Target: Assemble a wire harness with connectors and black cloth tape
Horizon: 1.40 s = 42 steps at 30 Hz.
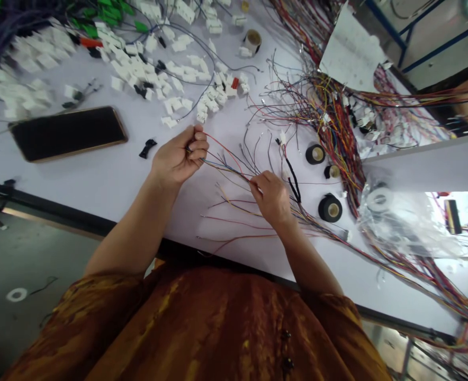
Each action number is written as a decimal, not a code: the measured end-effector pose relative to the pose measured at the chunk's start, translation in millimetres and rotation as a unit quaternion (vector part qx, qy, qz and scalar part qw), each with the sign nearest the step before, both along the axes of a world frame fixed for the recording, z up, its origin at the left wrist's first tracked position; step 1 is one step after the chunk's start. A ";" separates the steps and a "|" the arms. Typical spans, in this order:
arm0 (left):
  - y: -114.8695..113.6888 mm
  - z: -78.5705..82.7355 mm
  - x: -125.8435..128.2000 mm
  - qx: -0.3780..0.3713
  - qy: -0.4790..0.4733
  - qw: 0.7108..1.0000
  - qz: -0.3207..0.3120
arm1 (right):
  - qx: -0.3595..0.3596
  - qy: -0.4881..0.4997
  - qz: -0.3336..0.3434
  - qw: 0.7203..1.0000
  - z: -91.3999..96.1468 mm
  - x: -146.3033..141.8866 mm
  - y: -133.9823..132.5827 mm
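My left hand (181,156) is closed around the ends of several thin wires (228,168), among them a red one and a blue one. Closer to the bundle, my right hand (271,198) pinches the same wires, which run on to the right as a long harness (337,238). Loose wire ends fan out on the table below and above my right hand. A branch wrapped in black tape (293,180) lies just beyond it. White connector housings (212,100) sit right past my left hand, and a small black connector (147,148) lies to its left.
A phone (69,133) lies on the left. Piles of white connectors and green connectors (110,11) fill the far left. Tape rolls (330,208) stand on the right, near a plastic bag (408,222). Thick wire bundles (337,116) and a paper sheet (353,50) lie at the far right.
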<state>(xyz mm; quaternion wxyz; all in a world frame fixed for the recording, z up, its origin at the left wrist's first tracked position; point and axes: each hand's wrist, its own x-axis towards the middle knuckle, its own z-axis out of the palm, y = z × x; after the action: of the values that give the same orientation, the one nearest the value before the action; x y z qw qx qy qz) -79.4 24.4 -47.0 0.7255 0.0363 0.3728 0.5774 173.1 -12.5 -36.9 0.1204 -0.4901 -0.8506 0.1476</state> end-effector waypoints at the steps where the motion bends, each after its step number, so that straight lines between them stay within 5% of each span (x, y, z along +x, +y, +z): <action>1: 0.1 -1.5 0.9 0.005 0.008 1.000 0.003 | -0.010 0.041 -0.004 0.999 -1.1 0.6 -1.7; 5: -1.9 -5.4 9.3 0.037 0.044 0.998 0.024 | 0.000 0.190 -0.030 0.981 0.0 3.5 -6.5; 16: -2.5 -8.6 12.8 0.059 0.100 0.993 0.014 | 0.010 0.337 -0.122 0.934 0.8 9.6 -11.2; 23: 0.9 -6.9 4.3 0.036 0.082 0.996 0.021 | 0.061 0.136 -0.029 0.988 -2.1 6.1 -7.9; 27: 0.2 2.4 7.8 0.007 0.039 0.999 0.028 | 0.115 0.021 -0.007 0.993 -4.8 -8.5 0.0; 33: 1.1 7.3 8.4 -0.031 -0.009 0.999 0.036 | 0.122 -0.027 0.065 0.990 1.2 -16.2 3.7; 39: 1.7 5.3 7.9 -0.035 -0.037 0.998 0.041 | 0.087 -0.084 0.044 0.992 0.1 -19.2 2.5; 42: 2.0 2.8 7.3 -0.033 -0.044 0.998 0.039 | 0.068 -0.036 0.039 0.996 5.0 -14.2 2.4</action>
<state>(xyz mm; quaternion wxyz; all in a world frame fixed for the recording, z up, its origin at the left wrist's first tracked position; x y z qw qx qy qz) -72.1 26.4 -44.1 0.7186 -0.0276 0.3605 0.5940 158.9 -10.2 -31.9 0.1166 -0.4520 -0.8811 0.0766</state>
